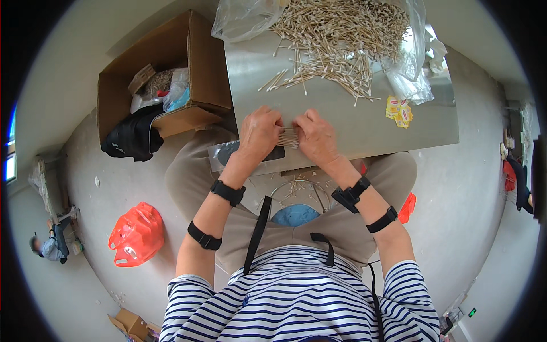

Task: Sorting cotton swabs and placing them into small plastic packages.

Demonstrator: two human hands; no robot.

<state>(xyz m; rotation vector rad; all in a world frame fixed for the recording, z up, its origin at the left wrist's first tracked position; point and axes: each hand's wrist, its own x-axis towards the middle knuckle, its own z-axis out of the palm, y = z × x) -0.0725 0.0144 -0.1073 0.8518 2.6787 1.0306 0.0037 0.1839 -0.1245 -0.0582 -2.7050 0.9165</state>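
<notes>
A small bundle of cotton swabs (289, 138) lies between my two hands, just above the near edge of the metal table. My left hand (261, 132) has its fingers curled in at the bundle's left end. From the other side, my right hand (317, 138) closes on the right end, thumb and fingers bent together. Beneath my left hand is a dark flat thing in clear plastic (215, 162), partly covered by the wrist; its kind is unclear. Farther up the table spreads a big heap of loose cotton swabs (347, 40), with a few strays toward me.
Clear plastic bags (411, 88) and yellow printed slips (399, 112) lie right of the heap on the table (427, 128). An open cardboard box (208, 68) with a black cloth (132, 139) over its rim stands left. A red plastic bag (137, 233) sits on the floor.
</notes>
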